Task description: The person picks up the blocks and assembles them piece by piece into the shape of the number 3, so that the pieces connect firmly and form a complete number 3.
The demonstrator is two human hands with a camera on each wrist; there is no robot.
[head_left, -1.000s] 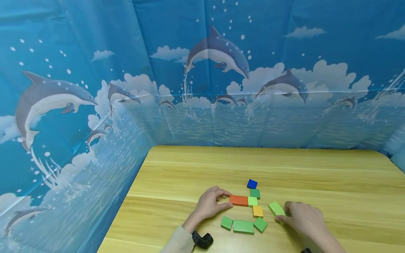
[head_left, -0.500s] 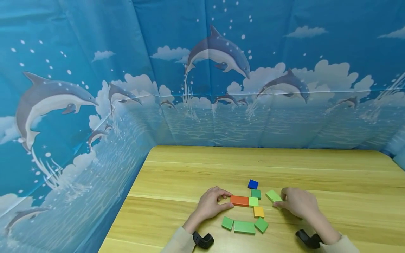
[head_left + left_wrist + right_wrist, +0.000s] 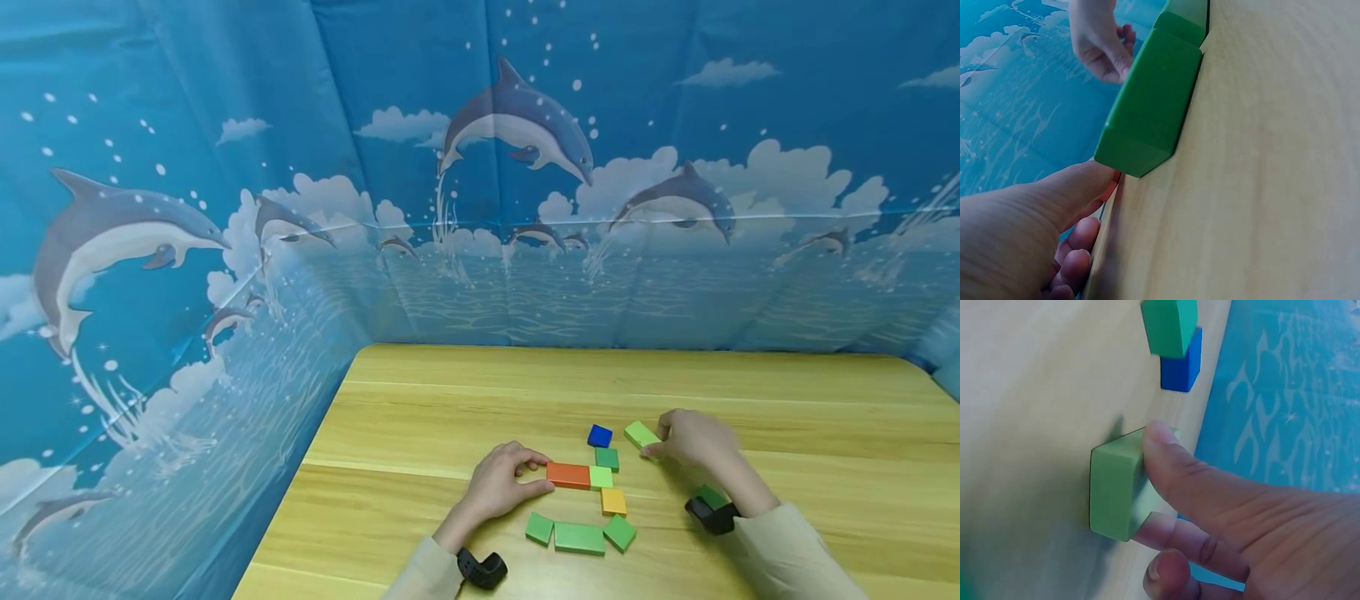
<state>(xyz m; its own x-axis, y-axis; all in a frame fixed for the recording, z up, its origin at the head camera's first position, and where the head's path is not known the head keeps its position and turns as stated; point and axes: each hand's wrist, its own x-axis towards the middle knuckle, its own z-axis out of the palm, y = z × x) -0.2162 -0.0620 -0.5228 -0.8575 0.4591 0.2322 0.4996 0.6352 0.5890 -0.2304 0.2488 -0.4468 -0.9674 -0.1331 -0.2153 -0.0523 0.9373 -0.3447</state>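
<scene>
In the head view my left hand (image 3: 504, 482) holds the left end of a red rectangular block (image 3: 567, 476) between thumb and finger. A small light green block (image 3: 601, 477) lies against the red block's right end. Beyond it are a green block (image 3: 607, 459) and a blue block (image 3: 600, 436); a yellow-orange block (image 3: 613, 502) lies nearer. My right hand (image 3: 697, 437) pinches a light green rectangular block (image 3: 642, 435), just right of the blue one. The right wrist view shows the thumb on one side of this light green block (image 3: 1113, 487) and a finger at its other side.
Nearer the front, a green rectangular block (image 3: 579, 538) lies between two tilted green blocks, one left (image 3: 539, 529) and one right (image 3: 619, 533). Another green block (image 3: 711, 497) is partly hidden by the right wrist strap. A dolphin-print sheet (image 3: 465, 292) hangs behind the wooden table (image 3: 420, 400).
My right hand has moved away from me and slightly left with the light green block, from beside the yellow-orange block to beside the blue one. My left hand stays at the red block.
</scene>
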